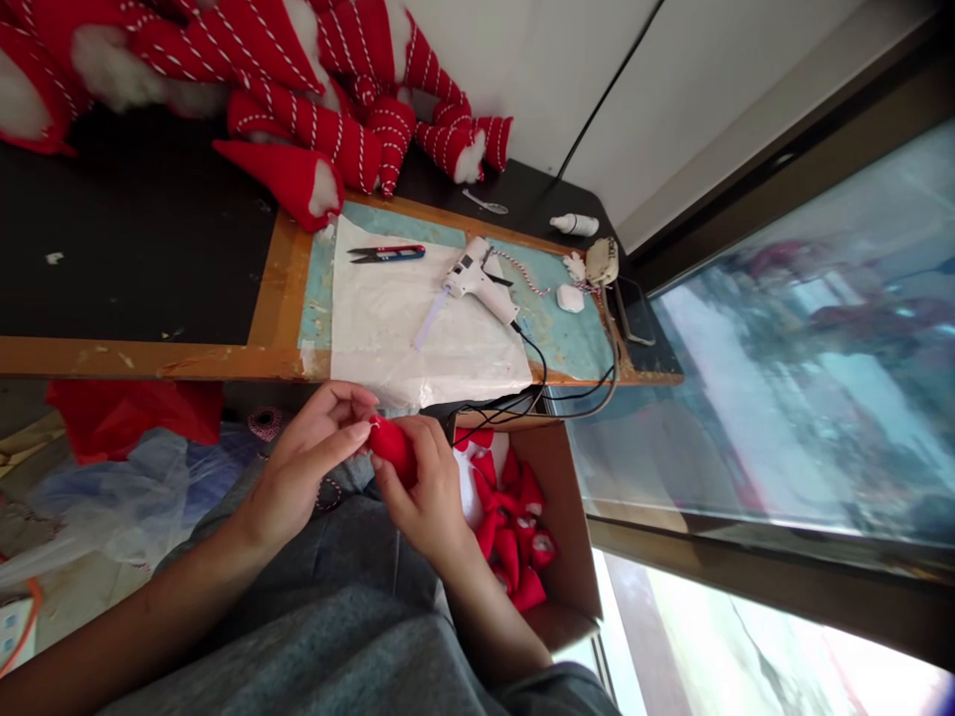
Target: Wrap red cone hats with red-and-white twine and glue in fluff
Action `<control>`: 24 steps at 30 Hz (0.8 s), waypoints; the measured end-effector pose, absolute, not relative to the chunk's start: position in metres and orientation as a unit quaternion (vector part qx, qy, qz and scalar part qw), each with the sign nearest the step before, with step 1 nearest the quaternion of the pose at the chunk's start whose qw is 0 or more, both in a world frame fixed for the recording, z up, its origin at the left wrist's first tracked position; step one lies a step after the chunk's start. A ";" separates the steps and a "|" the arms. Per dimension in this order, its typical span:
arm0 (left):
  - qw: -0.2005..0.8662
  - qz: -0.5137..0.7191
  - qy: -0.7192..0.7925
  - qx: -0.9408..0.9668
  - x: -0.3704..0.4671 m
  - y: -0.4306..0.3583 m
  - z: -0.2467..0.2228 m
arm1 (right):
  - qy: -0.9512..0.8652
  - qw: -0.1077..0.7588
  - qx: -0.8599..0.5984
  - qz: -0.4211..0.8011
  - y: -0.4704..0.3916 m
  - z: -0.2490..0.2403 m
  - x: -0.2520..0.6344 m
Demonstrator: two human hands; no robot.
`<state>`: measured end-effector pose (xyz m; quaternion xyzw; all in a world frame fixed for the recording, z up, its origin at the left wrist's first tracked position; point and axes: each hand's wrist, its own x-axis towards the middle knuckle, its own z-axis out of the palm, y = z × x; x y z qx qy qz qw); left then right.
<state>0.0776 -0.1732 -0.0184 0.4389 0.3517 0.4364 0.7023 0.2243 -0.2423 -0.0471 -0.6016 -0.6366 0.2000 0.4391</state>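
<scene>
A small red fabric piece (394, 449) is held above my lap, below the table's front edge. My right hand (424, 487) wraps round its right side, thumb underneath. My left hand (313, 452) is closed at its left end, with the thumb tip against the edge; a thin twisted cord seems to run along that edge. On a white sheet (373, 328) on the table lie a white glue gun (481, 283) and red-and-blue thread snips (388, 254). A short red-and-white cord (522, 268) lies beside the glue gun.
Stuffed red pieces with white stitching (335, 139) are heaped at the table's back left. A cardboard box (571, 497) of red pieces stands at the right of my lap, with black cables (541, 348) hanging over the table edge. A white bottle (574, 225) lies at the back.
</scene>
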 end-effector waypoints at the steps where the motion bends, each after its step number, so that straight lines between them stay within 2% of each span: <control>1: 0.698 0.440 0.357 0.438 0.078 -0.173 -0.020 | -0.638 0.440 -0.600 0.198 -0.242 -0.047 0.224; 5: 0.704 0.425 0.347 0.451 0.073 -0.172 -0.029 | -0.646 0.442 -0.582 0.219 -0.243 -0.045 0.225; 10: 0.728 0.349 0.313 0.500 0.057 -0.177 -0.041 | -0.611 0.459 -0.554 0.330 -0.252 -0.040 0.230; 18: 0.607 0.360 0.410 0.579 0.056 -0.181 -0.030 | -0.486 0.478 -0.585 0.440 -0.249 -0.049 0.227; 24: 0.590 0.391 0.409 0.576 0.057 -0.182 -0.029 | -0.479 0.481 -0.598 0.426 -0.244 -0.038 0.230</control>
